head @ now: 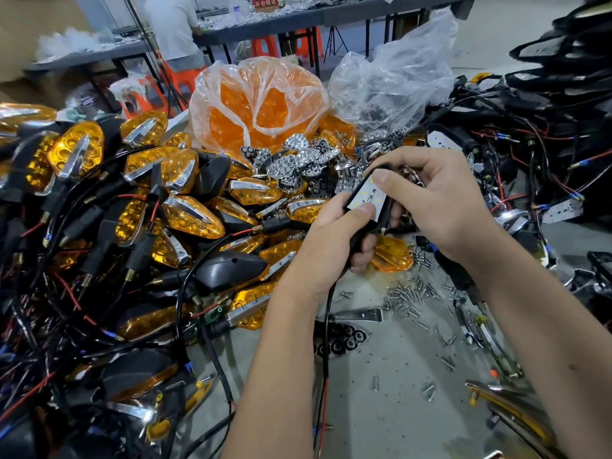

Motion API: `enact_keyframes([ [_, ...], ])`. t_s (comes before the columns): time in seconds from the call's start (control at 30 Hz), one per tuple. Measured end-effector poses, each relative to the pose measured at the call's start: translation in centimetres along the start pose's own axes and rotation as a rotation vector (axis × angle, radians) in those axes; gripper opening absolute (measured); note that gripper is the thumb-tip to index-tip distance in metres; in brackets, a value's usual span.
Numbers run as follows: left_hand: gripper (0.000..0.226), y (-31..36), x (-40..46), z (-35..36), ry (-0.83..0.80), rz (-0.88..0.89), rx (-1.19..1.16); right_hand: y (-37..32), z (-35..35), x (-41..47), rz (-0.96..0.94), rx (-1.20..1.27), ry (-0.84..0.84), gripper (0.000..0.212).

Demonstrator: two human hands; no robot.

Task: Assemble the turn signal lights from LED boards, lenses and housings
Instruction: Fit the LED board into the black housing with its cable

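Observation:
My left hand (326, 240) grips a black housing (359, 238) from below, thumb lying on the white LED board (366, 195) that sits in it. My right hand (430, 197) holds the upper end of the same housing, its thumb pressing the board's top edge. Black and red wires (326, 326) hang from the housing between my forearms. A loose amber lens (392, 255) lies on the table just under my hands. Chrome reflector inserts (298, 160) are heaped behind them.
A large pile of finished amber turn signals (139, 200) with wires fills the left. A bag of amber lenses (258, 104) and a clear bag (394, 81) stand at the back. Black housings with wired boards (536, 150) are piled right. Screws (414, 293) are scattered on the table (381, 392). A person (172, 28) sits at a far table.

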State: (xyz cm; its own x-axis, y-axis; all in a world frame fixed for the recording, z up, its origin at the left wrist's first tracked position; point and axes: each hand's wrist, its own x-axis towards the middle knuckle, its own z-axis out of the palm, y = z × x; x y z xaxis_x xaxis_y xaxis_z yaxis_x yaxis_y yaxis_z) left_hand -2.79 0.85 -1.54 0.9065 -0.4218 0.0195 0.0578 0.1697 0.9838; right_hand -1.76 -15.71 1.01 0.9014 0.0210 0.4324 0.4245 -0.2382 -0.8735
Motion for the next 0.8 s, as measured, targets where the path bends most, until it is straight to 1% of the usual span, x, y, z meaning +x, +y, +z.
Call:
enact_keyframes([
  [0.33, 0.024, 0.1, -0.1, -0.2, -0.032, -0.022, -0.026, -0.6, -0.4, 0.0, -0.02, -0.046, -0.052, 0.013],
  [0.43, 0.026, 0.4, -0.3, -0.1, -0.054, -0.023, 0.003, -0.5, -0.9, 0.0, 0.015, -0.005, -0.122, 0.015],
  [0.57, 0.034, 0.7, -0.6, 0.0, -0.162, -0.032, 0.04, -0.3, -1.3, -0.1, 0.053, -0.007, -0.242, 0.014],
  [0.7, 0.032, 0.7, -0.4, 0.2, -0.1, -0.089, 0.1, 0.1, -1.1, -0.1, 0.074, -0.065, -0.327, 0.016],
  [0.8, 0.029, 0.3, -0.1, 0.1, -0.081, -0.106, 0.145, 0.2, -1.1, -0.1, 0.102, -0.049, -0.341, 0.019],
])
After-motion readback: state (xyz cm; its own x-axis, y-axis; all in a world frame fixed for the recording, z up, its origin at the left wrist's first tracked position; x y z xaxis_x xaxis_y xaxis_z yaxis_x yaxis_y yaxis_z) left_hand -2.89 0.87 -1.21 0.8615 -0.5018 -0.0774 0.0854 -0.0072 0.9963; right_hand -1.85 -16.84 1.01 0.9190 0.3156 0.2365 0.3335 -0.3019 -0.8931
